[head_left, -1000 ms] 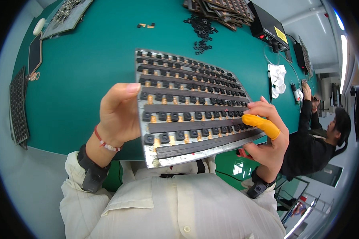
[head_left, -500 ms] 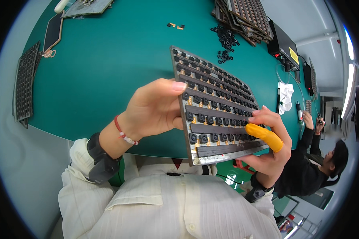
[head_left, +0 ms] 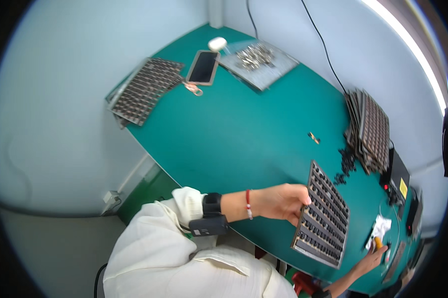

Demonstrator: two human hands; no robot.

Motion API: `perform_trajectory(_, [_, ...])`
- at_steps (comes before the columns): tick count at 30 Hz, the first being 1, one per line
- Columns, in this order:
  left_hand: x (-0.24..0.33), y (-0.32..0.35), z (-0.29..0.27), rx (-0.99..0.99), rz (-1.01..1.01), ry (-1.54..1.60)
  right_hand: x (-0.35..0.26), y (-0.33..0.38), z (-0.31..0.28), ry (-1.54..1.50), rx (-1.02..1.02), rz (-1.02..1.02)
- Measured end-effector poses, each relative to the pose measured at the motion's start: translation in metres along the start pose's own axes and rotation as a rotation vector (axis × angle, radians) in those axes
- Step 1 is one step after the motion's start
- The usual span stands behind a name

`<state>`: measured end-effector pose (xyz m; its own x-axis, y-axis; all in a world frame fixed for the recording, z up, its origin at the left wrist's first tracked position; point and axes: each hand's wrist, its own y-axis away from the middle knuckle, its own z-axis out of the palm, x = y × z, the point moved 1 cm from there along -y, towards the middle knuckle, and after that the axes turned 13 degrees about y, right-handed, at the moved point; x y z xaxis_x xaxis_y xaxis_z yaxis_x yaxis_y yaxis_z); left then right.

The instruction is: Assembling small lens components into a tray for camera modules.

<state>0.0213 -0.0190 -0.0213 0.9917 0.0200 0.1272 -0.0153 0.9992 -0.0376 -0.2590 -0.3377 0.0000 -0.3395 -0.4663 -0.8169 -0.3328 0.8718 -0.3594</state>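
One tray point(head_left: 323, 216), two hands point(head_left: 282, 201)

- Counter point(head_left: 244, 129) runs from far left to near right
- Tray point(head_left: 323, 214) at the near right edge, left hand point(head_left: 283, 201) holding its left side
- Right hand point(head_left: 375, 258) near the counter's near right corner, right of the tray
- Tray stack point(head_left: 370, 129) behind the tray, loose parts point(head_left: 344, 166) between them
- Phone point(head_left: 204, 67) at the far end, flat tray point(head_left: 144, 89) to its left, parts plate point(head_left: 258, 58) to its right
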Motion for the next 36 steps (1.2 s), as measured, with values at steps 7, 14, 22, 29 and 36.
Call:
perform_trajectory(7, [0.033, 0.054, 0.034, 0.091, 0.462, -0.126, 0.075, 0.011, 0.027, 0.149, -0.163, 0.157])
perform_trajectory(14, [0.099, 0.203, 0.023, 0.395, 1.127, -0.256, 0.052, 0.02, 0.039, 0.159, -0.203, 0.053])
perform_trajectory(22, [0.129, 0.321, 0.075, 0.585, 1.547, -0.604, 0.041, 0.026, 0.042, 0.185, -0.189, -0.038])
perform_trajectory(29, [0.161, 0.386, 0.042, 0.734, 1.681, -0.389, 0.052, 0.026, 0.043, 0.175, -0.173, -0.055])
perform_trajectory(36, [0.167, 0.398, 0.017, 0.844, 1.705, -0.361, 0.048, 0.025, 0.045, 0.217, -0.181, -0.093])
